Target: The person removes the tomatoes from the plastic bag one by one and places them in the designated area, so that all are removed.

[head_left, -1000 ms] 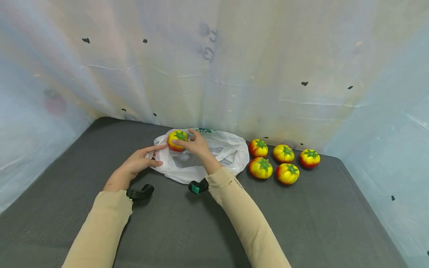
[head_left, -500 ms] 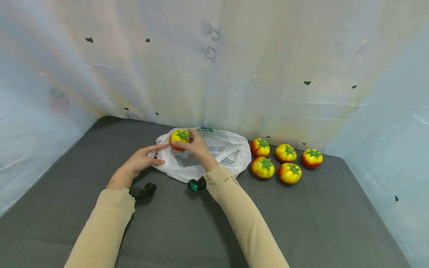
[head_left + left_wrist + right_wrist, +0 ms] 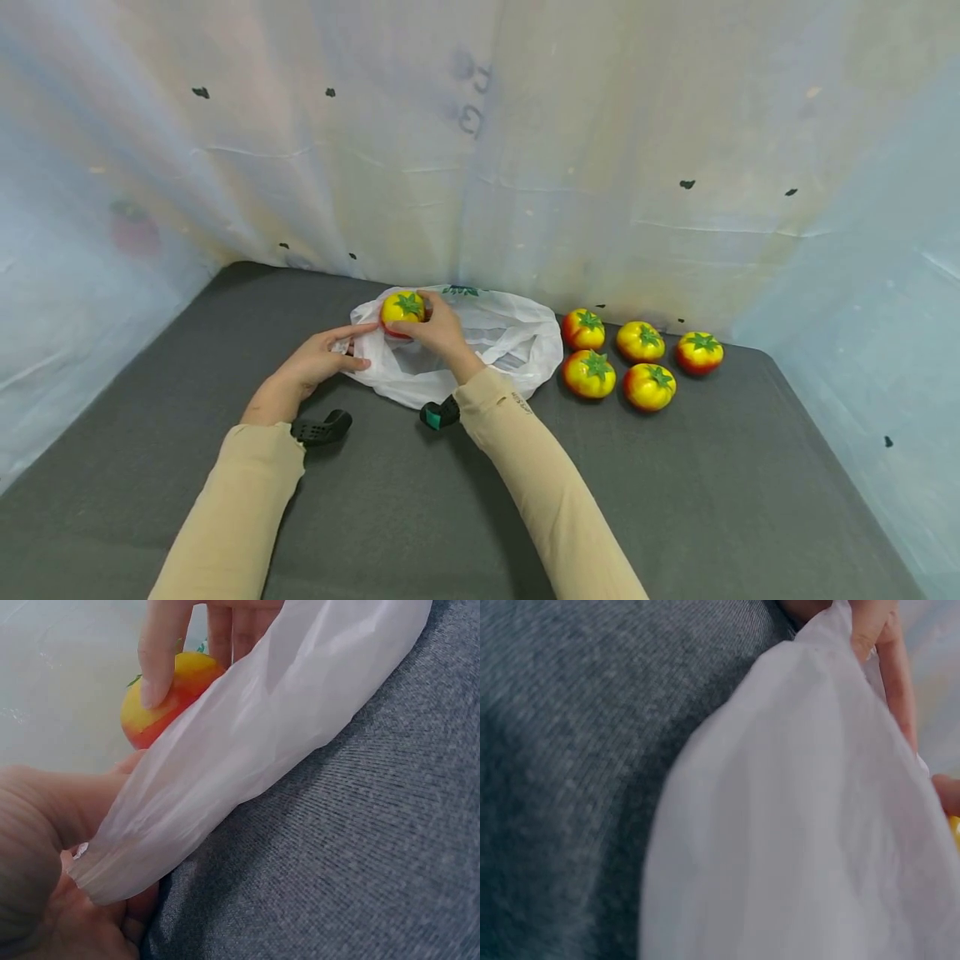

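A white plastic bag (image 3: pixel 408 390) lies on its side-to-side length on the dark table, its mouth spread open upward. At its left rim my left hand (image 3: pixel 313 365) pinches the plastic between thumb and fingers. Over the bag's left part, my right hand (image 3: pixel 441 332) holds a yellow and red tomato (image 3: pixel 399 308), green leaves uppermost. The left wrist view shows a finger pressed on that tomato (image 3: pixel 196 673), partly hidden behind the bag (image 3: pixel 247 742). In the right wrist view the bag (image 3: pixel 780 795) covers most of the scene.
Several similar tomatoes (image 3: pixel 588 374) stand in two rows just right of the bag. The dark grey table (image 3: pixel 420 517) extends toward me. Pale plastic sheeting (image 3: pixel 570 150) hangs close behind the bag and along both sides.
The head view has shifted slightly. My right fingers have turned a little about the tomato, which stays over the bag's left side. The left hand keeps its place on the rim.
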A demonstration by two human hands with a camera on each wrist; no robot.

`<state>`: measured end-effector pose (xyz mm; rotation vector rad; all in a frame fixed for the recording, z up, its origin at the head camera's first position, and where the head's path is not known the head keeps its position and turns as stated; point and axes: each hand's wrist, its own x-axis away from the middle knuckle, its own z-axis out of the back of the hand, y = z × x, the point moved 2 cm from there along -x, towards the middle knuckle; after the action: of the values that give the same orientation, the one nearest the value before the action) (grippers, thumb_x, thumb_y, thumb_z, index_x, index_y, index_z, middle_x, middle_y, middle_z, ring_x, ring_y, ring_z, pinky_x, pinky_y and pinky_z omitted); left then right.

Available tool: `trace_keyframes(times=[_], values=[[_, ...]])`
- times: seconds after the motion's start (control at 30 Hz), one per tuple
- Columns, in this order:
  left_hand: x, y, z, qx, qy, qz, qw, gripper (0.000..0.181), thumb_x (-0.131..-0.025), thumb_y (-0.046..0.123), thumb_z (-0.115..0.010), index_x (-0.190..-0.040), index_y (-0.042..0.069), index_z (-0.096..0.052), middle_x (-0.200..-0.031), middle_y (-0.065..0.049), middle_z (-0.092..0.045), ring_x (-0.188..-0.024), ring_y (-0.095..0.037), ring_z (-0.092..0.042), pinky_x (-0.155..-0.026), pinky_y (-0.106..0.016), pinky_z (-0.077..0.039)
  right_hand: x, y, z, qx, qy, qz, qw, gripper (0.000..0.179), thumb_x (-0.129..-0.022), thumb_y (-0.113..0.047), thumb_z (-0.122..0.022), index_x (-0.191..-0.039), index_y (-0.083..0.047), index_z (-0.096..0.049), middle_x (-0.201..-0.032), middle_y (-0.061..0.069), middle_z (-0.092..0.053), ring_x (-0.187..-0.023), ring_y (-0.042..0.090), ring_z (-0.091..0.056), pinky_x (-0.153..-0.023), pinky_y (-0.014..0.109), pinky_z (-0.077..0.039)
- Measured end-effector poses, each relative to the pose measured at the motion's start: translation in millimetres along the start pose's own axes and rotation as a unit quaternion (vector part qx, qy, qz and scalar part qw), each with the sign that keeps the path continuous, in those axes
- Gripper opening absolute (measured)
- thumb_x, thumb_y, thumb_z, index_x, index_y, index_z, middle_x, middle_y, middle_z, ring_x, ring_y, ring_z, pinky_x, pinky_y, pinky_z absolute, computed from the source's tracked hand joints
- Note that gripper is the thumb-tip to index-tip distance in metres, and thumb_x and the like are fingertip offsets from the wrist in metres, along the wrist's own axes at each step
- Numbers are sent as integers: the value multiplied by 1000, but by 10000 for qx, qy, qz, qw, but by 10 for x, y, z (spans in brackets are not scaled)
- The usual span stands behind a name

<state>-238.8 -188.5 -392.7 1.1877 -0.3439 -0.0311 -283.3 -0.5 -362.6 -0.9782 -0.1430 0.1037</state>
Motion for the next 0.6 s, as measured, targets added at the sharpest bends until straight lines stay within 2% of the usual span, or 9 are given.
trace_keyframes(times=[0.37, 0.6], values=[[14, 19, -3, -2, -51, -57, 10000, 68, -87, 13, -68, -148, 15, -38, -160, -19, -8, -146, -40, -4, -113, -62, -14, 60, -5, 38, 11, 76, -151, 9999, 75, -77, -37, -78, -141, -16, -45, -127, 14, -57, -108, 25, -54, -91, 36, -49], [16, 19, -4, -8, -76, -42, 10000, 68, -87, 14, -68, -148, 14, -36, -160, -20, -6, -146, -42, -3, -112, -65, -10, 115, 2, 42, -57, 58, -102, 9999, 75, -75, -34, -80, -140, -17, -46, -128, 12, -55, -109, 25, -53, -92, 37, -48]])
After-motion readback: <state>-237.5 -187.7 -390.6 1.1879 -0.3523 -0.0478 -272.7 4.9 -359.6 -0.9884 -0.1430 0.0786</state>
